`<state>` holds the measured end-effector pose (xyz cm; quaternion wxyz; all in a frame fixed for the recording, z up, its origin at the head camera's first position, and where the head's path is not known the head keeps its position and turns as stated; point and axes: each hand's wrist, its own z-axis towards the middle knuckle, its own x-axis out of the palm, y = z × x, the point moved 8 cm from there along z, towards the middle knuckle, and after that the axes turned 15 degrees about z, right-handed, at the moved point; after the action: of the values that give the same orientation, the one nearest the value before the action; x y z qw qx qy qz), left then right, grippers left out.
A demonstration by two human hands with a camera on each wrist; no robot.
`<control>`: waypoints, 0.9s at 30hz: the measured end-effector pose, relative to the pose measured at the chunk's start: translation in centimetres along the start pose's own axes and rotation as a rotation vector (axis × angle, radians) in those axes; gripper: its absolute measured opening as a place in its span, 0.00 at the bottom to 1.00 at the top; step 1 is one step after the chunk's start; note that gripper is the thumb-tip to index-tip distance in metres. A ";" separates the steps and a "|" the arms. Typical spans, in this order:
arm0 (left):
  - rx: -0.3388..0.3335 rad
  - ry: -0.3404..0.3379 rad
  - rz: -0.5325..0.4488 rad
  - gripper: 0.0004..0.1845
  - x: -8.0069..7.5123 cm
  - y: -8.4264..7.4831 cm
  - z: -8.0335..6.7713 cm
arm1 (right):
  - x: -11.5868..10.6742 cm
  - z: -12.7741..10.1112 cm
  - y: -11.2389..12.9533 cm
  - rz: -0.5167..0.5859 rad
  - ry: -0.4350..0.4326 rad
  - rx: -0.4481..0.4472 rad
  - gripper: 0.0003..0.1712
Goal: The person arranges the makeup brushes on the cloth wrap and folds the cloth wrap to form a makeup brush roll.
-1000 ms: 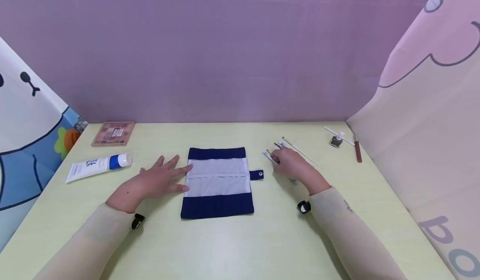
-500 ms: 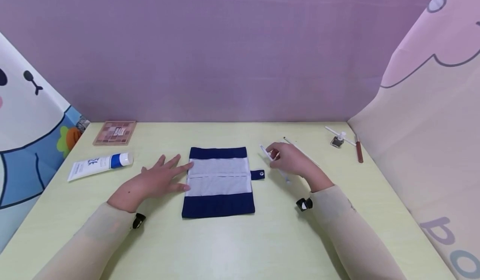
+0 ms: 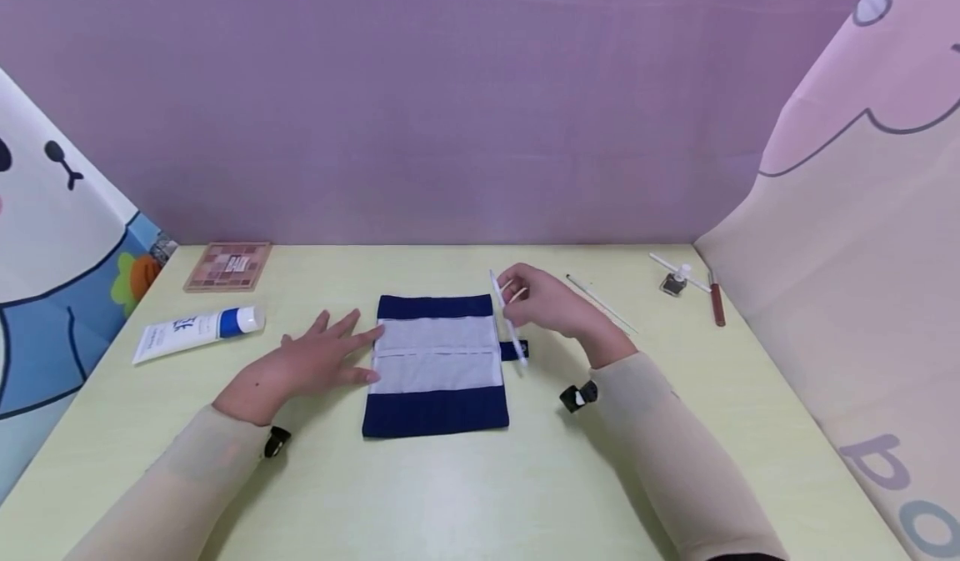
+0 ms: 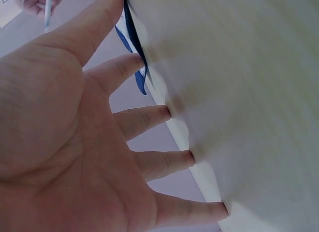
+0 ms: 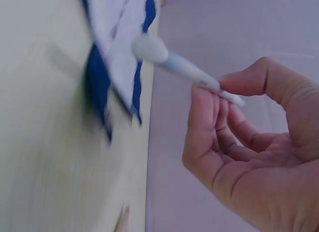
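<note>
A flat-laid fabric pouch [image 3: 438, 373], pale inside with navy bands at both ends, lies mid-table. Its navy snap strap [image 3: 506, 352] points right. My left hand [image 3: 318, 361] rests at the pouch's left edge, fingers spread, with thumb and index fingertips on the fabric. My right hand [image 3: 551, 303] pinches a white makeup brush [image 3: 512, 328] between thumb and fingers, over the pouch's right edge. In the right wrist view the makeup brush [image 5: 184, 67] has its pale rounded head toward the pouch. The brush's lower end overlaps the strap in the head view.
One thin stick [image 3: 600, 303] lies right of my right hand. At far right are a small bottle [image 3: 673, 283], a white stick [image 3: 660, 260] and a brown-handled tool [image 3: 717, 304]. A white tube [image 3: 187, 333] and a pink palette [image 3: 227, 267] lie at left.
My right hand has lifted the white makeup brush from the table on the right and carried it left to the pouch's edge. The left hand stays in place.
</note>
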<state>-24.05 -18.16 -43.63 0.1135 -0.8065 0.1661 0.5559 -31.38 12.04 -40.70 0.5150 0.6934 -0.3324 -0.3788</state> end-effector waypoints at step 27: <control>-0.002 0.018 0.002 0.45 0.1 0.4 0.3 | 10.9 9.3 1.8 0.417 -0.137 0.002 0.22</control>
<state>-24.45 -18.41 -43.85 0.1108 -0.8114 0.1673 0.5489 -34.22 -2.02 -42.67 0.5579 0.5826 -0.5032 -0.3100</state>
